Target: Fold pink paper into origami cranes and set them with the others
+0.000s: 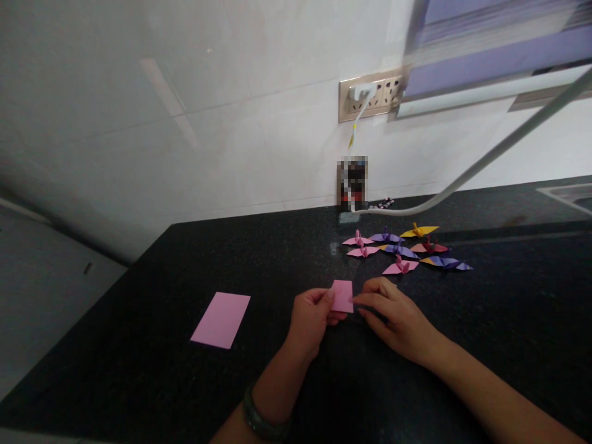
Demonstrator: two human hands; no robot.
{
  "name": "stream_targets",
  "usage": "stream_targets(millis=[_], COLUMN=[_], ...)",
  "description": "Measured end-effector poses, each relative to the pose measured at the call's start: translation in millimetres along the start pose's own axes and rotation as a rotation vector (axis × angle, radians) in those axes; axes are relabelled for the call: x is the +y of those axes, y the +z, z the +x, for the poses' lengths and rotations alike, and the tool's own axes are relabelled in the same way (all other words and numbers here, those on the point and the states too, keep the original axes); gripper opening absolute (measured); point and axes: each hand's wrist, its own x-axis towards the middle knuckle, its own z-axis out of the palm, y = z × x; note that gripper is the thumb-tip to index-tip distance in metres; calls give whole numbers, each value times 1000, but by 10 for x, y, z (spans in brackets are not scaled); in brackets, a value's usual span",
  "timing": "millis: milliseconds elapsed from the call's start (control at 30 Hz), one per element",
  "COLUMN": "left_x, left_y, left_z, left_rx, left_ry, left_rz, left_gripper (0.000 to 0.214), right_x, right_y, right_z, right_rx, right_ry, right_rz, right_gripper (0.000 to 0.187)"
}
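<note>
A small folded square of pink paper (343, 296) is pinched by my left hand (313, 316), thumb on top and fingers underneath. My right hand (393, 317) is at the paper's right edge, its thumb and index finger apart and the fingertips very near or touching that edge. To the left, a larger flat sheet of pink paper (221, 320) lies on the dark counter (152, 357). Beyond my right hand sit several folded paper cranes, among them a pink crane (401, 266), a yellow crane (419, 230) and a purple crane (386, 237).
A phone-like object (353, 184), blurred out, leans against the tiled wall (259, 123). A white cable (462, 179) arcs across the right side above the counter. Higher up, a wall socket (370, 95) holds a plugged-in charger (362, 92). A beaded string (383, 203) lies by the wall.
</note>
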Motion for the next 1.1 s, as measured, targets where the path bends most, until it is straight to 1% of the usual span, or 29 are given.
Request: stream_targets(millis=[100,200,333,433,567,667,800,967,1100], left_x=[-6,-13,-9,2,0,-13,-18,-23,-35], left_y=[-2,-3,-3,5,23,31,38,40,19], left_z=[-12,-17,-20,-32,-47,-54,-73,-84,-67], left_rx=[-27,-63,-88,-99,-140,-161,-165,-212,-208], left_ry=[5,10,22,34,66,98,141,201,238], left_rz=[4,2,5,28,44,52,89,93,204], left_gripper=[29,26,26,27,28,29,30,27,25], right_x=[-16,-15,-6,-26,-91,-121,-104,-70,-61], right_y=[40,65,76,90,115,127,134,152,167], right_z=[-8,-15,-16,-4,26,40,37,28,21], right_rx=[-15,-8,-11,29,118,139,145,147,132], right_ry=[-27,-43,-48,1,123,174,177,186,190], right_rz=[-53,-88,-65,18,152,189,191,185,176], right_gripper=[28,24,19,18,14,14,15,13,13])
